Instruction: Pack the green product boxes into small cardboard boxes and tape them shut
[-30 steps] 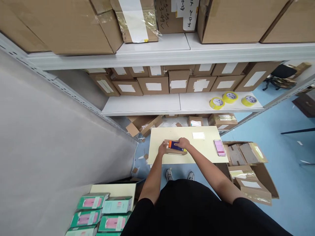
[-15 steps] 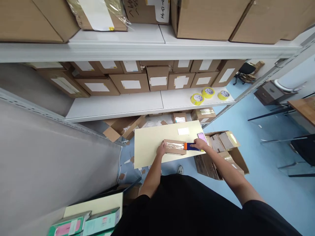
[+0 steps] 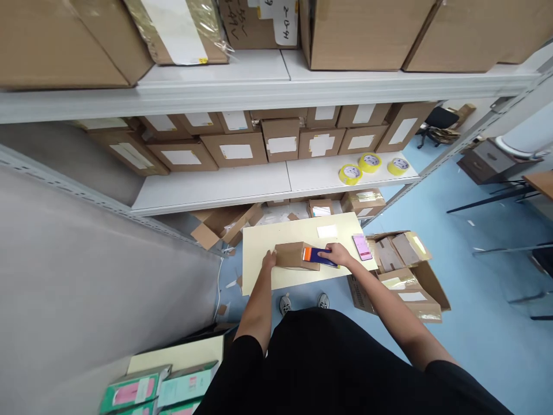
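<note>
A small brown cardboard box (image 3: pixel 288 255) lies on the cream tabletop (image 3: pixel 259 279) in front of me. My left hand (image 3: pixel 269 259) is closed on the box's left end. In my right hand (image 3: pixel 337 254) is a blue and orange tape dispenser (image 3: pixel 318 256), its orange end against the right part of the box. A white slip of paper (image 3: pixel 327 231) rests on the table behind the box. To the right of my right hand lies a phone (image 3: pixel 362 246) with a pink screen.
Shelving with several labelled boxes (image 3: pixel 237 151) and yellow tape rolls (image 3: pixel 350 174) stands beyond the table. An open carton (image 3: pixel 432 282) of packed boxes sits on the floor at right. Another open box (image 3: pixel 224 225) is at the left, and green packages (image 3: pixel 133 392) lie lower left.
The dispenser has shifted left over the box, and its orange end is tilted differently. My left hand has moved left along with the box. The view has shifted slightly.
</note>
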Available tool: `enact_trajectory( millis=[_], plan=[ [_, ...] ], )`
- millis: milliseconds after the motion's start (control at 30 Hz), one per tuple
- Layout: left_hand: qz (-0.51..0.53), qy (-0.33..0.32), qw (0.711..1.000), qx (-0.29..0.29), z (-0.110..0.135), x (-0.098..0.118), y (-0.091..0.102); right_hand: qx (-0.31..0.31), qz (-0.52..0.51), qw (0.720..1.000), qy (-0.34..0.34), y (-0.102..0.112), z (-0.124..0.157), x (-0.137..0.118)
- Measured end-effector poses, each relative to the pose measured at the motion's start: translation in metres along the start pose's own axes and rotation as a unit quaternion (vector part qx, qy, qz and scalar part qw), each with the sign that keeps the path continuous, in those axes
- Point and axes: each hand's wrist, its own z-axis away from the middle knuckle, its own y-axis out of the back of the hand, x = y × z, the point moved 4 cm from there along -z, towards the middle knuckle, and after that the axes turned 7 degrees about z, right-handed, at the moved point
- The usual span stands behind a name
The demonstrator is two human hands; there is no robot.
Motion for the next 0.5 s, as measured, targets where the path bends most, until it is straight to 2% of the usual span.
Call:
enact_trajectory(
  millis=[133, 200, 267, 367, 500],
  plan=[
    [0.053, -0.014, 0.998, 0.029, 0.009, 0.005, 0.024, -0.006, 0.020, 1.000, 0.012, 0.001, -0.022, -0.063],
    [0.091, -0.046, 0.995, 0.014, 0.018, 0.010, 0.026, -0.014, 0.042, 0.999, 0.024, 0.006, -0.034, -0.091],
    [0.162, -0.081, 0.983, -0.028, 0.028, 0.013, 0.025, -0.021, 0.067, 0.997, 0.040, 0.013, -0.045, -0.116],
    [0.248, -0.090, 0.962, -0.073, 0.040, 0.011, 0.023, -0.031, 0.092, 0.994, 0.058, 0.024, -0.058, -0.146],
    [0.265, -0.046, 0.962, -0.052, 0.046, -0.001, 0.022, -0.043, 0.104, 0.991, 0.073, 0.030, -0.068, -0.170]
  ],
)
